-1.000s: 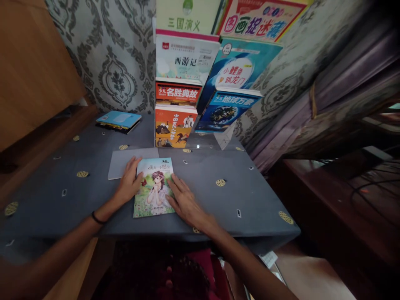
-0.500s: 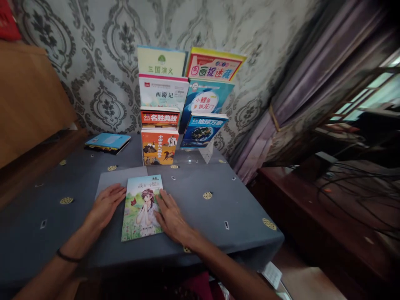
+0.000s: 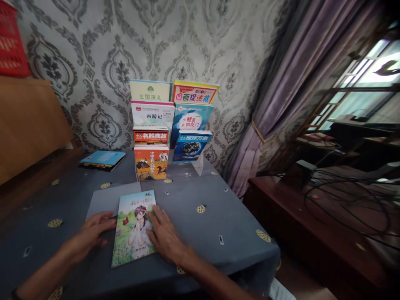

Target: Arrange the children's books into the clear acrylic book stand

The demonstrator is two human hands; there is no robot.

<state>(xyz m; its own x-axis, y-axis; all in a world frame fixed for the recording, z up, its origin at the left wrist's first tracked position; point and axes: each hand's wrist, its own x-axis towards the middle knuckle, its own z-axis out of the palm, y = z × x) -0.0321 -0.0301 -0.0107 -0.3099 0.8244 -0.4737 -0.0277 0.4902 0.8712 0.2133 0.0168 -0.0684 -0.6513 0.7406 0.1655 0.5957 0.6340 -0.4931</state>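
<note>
A paperback book (image 3: 133, 233) with a girl and a butterfly on its cover lies face up on the cloth-covered table. My right hand (image 3: 165, 233) lies along its right edge, fingers stretched out, with the fingertips over the cover. At the left edge is my left hand (image 3: 95, 231), fingers loosely spread and slightly bent; whether it touches the book is hard to tell. Beyond the book, a clear stand (image 3: 199, 166) holds upright books in two columns, among them an orange book (image 3: 151, 164) and a blue book with a globe (image 3: 191, 148).
A grey flat sheet (image 3: 103, 200) lies partly behind the paperback. Blue-covered books (image 3: 103, 159) are stacked at the back left. A wooden panel (image 3: 31, 125) stands at the left, a purple curtain (image 3: 275, 100) at the right. Tangled black cables (image 3: 337, 208) cover a dark red surface.
My view has tilted upward, so everything sits lower in it. My left hand has slid nearer to me along the book's left edge and its fingers have spread. My right hand stays at the right edge.
</note>
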